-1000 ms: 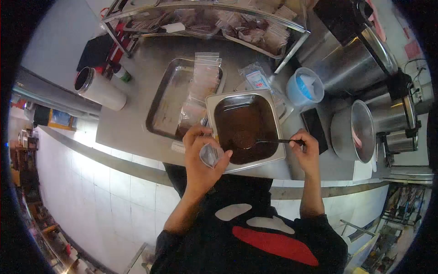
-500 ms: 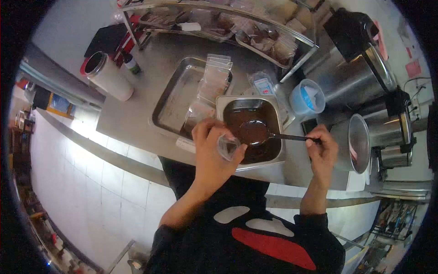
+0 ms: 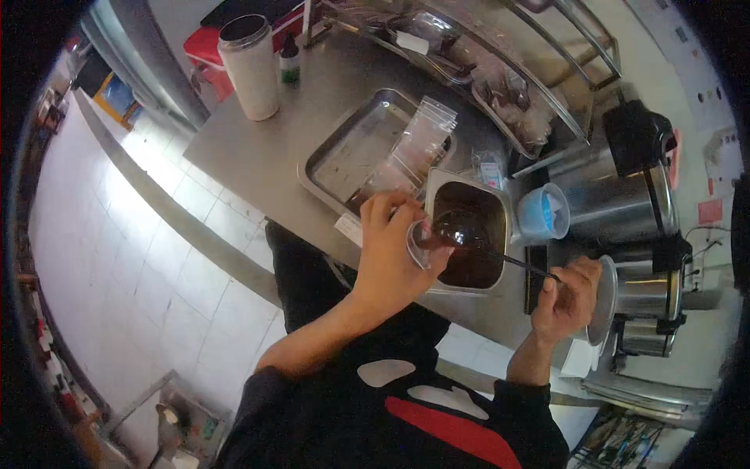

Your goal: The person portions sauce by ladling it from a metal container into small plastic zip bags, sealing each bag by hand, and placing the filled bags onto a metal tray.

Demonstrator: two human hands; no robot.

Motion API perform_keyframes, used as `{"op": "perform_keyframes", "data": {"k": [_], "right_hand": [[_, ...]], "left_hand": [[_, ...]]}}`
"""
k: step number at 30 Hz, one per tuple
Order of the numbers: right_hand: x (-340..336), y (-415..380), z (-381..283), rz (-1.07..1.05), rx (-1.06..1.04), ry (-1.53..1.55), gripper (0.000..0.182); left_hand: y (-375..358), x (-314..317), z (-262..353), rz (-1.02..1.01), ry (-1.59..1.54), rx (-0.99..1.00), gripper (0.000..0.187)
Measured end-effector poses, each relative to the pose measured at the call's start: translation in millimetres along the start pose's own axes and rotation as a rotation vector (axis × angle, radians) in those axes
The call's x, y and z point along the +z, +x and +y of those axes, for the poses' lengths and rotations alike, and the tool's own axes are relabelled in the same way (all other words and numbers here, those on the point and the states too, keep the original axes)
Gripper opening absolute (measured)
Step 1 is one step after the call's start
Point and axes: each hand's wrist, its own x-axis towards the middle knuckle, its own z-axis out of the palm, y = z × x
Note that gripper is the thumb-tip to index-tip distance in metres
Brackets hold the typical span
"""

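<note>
My left hand (image 3: 388, 258) is closed around a small clear plastic bag (image 3: 417, 244), holding its round mouth apart. In my right hand (image 3: 569, 301) is the dark handle of a ladle (image 3: 459, 233). The ladle's bowl carries brown liquid and is right at the bag's mouth, above the left side of a deep steel pan (image 3: 507, 234). Dark brown sauce (image 3: 475, 272) lies in the pan. Just behind my left hand, a row of clear zip bags (image 3: 426, 134) overlaps the right side of a shallow steel tray (image 3: 311, 166).
A tall white canister (image 3: 251, 74) and a small dark bottle (image 3: 289, 62) stand at the back left. Right of the pan are a clear tub (image 3: 543, 213), a steel bowl (image 3: 605, 301) and large steel pots (image 3: 605, 187). A rack (image 3: 539, 74) holds trays of packets.
The ladle has risen from the sauce and moved left to the bag in my left hand, its bowl now carrying liquid. My right hand has tilted, and the camera view has turned.
</note>
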Motion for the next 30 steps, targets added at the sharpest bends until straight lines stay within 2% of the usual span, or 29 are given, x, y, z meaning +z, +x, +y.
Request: {"op": "perform_keyframes", "data": {"k": [3,9,12,15,18,24,27,30], "right_hand": [[-7,10,-1,-0.001,-0.143,-0.059,0.019],[-18,11,0,0.074,-0.248,-0.134,0.015],[-17,14,-1,-0.049,-0.349,-0.194,0.018],[-11,12,-1,-0.012,-0.280,-0.111,0.018],[-9,8,-2,-0.091,-0.149,-0.049,0.020],[-5,3,-4,-0.110,-0.097,-0.065,0.024],[-3,-5,-3,-0.077,0.014,-0.055,0.027],[-1,-6,3,-0.088,-0.093,-0.072,0.025]], "left_hand": [[1,-1,2,0.018,-0.029,0.014,0.046],[0,-7,7,0.010,-0.103,0.013,0.044],[1,-8,9,0.020,-0.124,0.004,0.045],[1,-9,10,0.022,-0.106,0.007,0.047],[1,-7,8,0.025,-0.082,0.020,0.051],[2,-11,14,-0.004,-0.064,-0.006,0.055],[0,-9,14,-0.010,-0.064,-0.020,0.055],[1,-8,15,-0.028,-0.040,-0.033,0.056]]}}
